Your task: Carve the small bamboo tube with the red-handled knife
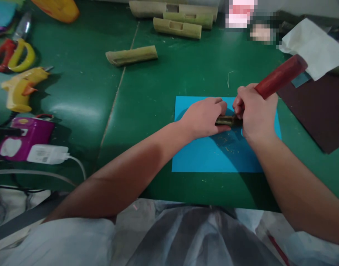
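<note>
My left hand (204, 117) is closed around the left part of a short, dark bamboo piece (228, 120), pressing it over a blue sheet (191, 159). In my right hand (259, 111) is a tool with a thick red wooden handle (281, 75), which slants up to the right out of the fist. The tool's working end is hidden behind the fingers, close against the bamboo. Small shavings (230, 147) lie scattered on the sheet just below the bamboo.
Cut bamboo tubes (177, 29) with notches lie at the back, and a bamboo piece (132, 55) rests nearer. On the left are scissors (21, 55), a yellow glue gun (25, 88) and a purple power strip (33, 136). A dark brown sheet (321, 111) and white paper (310, 48) lie right.
</note>
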Motion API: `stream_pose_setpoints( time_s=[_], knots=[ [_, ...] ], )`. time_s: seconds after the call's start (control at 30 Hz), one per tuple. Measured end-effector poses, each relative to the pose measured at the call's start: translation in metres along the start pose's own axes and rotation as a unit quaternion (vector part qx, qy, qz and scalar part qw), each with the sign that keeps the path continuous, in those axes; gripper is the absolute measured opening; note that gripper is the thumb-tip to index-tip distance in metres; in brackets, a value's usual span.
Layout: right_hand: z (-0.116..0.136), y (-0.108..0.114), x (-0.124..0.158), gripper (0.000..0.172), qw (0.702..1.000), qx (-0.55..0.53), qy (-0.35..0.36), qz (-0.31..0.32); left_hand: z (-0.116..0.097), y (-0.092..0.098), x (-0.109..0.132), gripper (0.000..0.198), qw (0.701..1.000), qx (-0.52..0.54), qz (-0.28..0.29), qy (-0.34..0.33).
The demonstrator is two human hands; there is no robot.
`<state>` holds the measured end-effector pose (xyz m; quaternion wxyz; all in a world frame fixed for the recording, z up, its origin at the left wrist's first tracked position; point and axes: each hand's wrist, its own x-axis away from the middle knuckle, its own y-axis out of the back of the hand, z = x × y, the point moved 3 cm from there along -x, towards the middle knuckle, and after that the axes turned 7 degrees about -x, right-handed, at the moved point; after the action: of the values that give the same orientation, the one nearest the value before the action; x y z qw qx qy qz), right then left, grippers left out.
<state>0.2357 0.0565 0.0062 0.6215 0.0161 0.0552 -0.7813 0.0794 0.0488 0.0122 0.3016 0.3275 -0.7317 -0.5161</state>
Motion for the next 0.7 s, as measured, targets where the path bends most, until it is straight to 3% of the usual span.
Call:
stream_pose_setpoints(
  time_s=[0.27, 0.33, 0.47, 0.7],
  knots=[
    [0.005, -0.010, 0.008, 0.048, 0.998, 0.014, 0.046, -0.039, 0.006, -0.007, -0.002, 0.027, 0.998, 0.043, -0.034, -0.036],
    [0.007, -0.011, 0.009, 0.048, 0.999, -0.005, 0.031, -0.036, 0.006, -0.006, -0.001, 0.025, 0.998, 0.045, -0.039, -0.034],
    [0.011, -0.011, 0.008, 0.052, 0.999, -0.047, -0.002, -0.015, 0.008, -0.001, -0.003, 0.026, 0.999, 0.038, -0.025, -0.019],
    [0.008, -0.007, 0.007, 0.046, 0.999, -0.035, 0.022, -0.026, 0.007, 0.004, -0.004, 0.027, 1.000, 0.005, -0.011, 0.007]
  ],
)
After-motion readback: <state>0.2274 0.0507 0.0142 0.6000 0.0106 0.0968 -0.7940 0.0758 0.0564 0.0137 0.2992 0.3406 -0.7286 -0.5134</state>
